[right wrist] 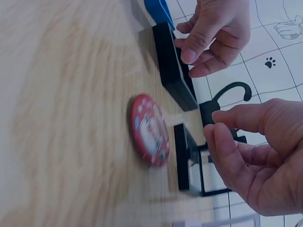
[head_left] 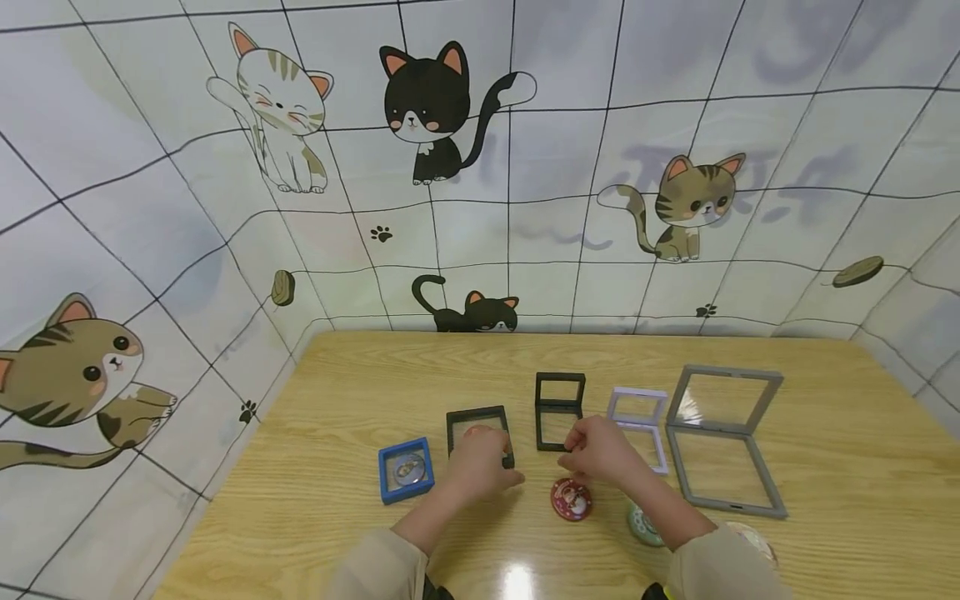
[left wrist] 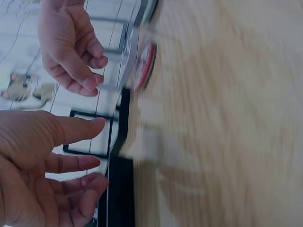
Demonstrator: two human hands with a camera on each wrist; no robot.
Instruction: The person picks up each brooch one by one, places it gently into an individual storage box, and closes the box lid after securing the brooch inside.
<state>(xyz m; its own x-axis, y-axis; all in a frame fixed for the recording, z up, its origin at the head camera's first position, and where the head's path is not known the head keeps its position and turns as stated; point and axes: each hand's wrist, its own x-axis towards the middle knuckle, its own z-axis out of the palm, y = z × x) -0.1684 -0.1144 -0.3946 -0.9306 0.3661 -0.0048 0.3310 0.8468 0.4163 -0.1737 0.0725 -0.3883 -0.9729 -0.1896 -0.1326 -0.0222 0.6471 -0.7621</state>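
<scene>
My left hand [head_left: 480,467] is over a flat black display frame [head_left: 477,412], its fingers loosely bent with nothing between them. A reddish bit shows inside that frame, mostly hidden by the hand. Just in front of an open black frame [head_left: 560,406] hovers my right hand [head_left: 600,450]. In the right wrist view the right hand [right wrist: 265,156] has thumb and forefinger tips close together, and no held thing is visible. A red round badge [head_left: 571,499] lies on the table below it, apart from the fingers.
On the left sits a blue frame [head_left: 386,477] with a round badge inside. An open lilac frame [head_left: 639,392] and a larger open grey frame [head_left: 729,506] stand right. A green badge [head_left: 643,527] and a pale badge [head_left: 756,542] lie partly behind the right arm.
</scene>
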